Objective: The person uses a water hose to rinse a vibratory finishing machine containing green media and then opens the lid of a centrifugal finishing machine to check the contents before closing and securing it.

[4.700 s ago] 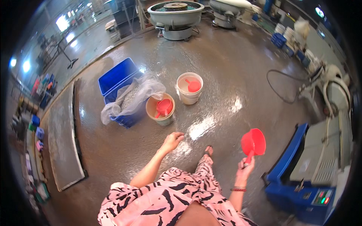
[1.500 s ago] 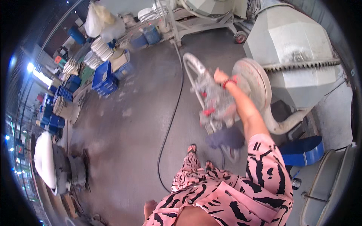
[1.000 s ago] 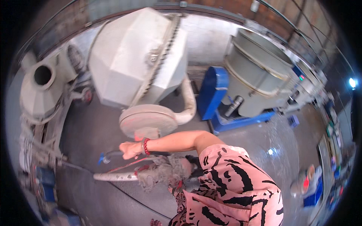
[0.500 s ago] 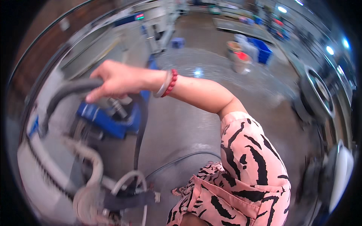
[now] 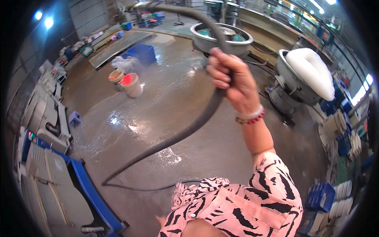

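My right hand [image 5: 235, 79], raised in front of me and wearing a white bangle and a red bead bracelet, is closed around a thick dark hose [image 5: 189, 130]. Above the fist the hose arches over to the upper left, where its end blurs. Below, it hangs down to the wet floor [image 5: 158, 112] at the lower left, bends sharply and runs back toward my body. Only a small bit of skin, apparently my left hand [image 5: 160, 219], shows past my patterned shirt at the lower edge; its fingers cannot be made out.
A round machine tub [image 5: 197, 37] with green contents stands ahead. Another tub [image 5: 282, 75], heaped with white foam [image 5: 310, 69], is to the right. Buckets [image 5: 133, 87] and a blue bin [image 5: 144, 54] sit at left-centre. A blue-edged machine [image 5: 92, 197] flanks me left; blue crates [image 5: 321, 197], right.
My view has swung to the right. My right hand, on the hose at the left before, now holds it up at right of centre, and the foam-filled tub is fully in view.
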Demonstrator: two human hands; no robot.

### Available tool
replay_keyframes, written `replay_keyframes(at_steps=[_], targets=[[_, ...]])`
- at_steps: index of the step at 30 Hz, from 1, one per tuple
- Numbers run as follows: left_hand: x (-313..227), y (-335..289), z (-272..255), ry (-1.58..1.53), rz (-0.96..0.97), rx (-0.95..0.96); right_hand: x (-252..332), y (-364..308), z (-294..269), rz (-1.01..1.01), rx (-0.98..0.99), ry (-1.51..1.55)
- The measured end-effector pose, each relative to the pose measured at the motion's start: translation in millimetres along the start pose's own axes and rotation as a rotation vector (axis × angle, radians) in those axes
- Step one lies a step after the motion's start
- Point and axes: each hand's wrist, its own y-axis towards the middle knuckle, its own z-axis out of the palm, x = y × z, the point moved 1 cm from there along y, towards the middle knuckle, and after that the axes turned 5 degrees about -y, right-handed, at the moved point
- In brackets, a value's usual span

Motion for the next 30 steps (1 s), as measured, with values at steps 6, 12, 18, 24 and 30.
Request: replay_keyframes(at_steps=[6, 12, 18, 24, 30], targets=[[-245.5, -52.9, 178.7, -0.029, 0.818, 0.142, 50.3, -46.0, -69.2, -0.089, 0.406, 0.302], [-527.2, -242.0, 326.1, -0.448, 1.377, 0.478, -10.0, 0.4, -139.3, 0.209, -0.21, -0.141], [-697.3, -397.2, 486.0, -0.388, 2.089, 0.389, -43.6, 94.1, -254.3, 0.263, -0.174, -0.508], [-749.9, -487.0, 717.6, 0.088, 2.517, 0.268, -7.0, 127.6, -333.4, 0.227, -0.368, -0.823], [-751.3, -545.2, 909.5, 0.692, 2.574, 0.338, 12.9, 161.2, -467.5, 0.109, -0.487, -0.864]])
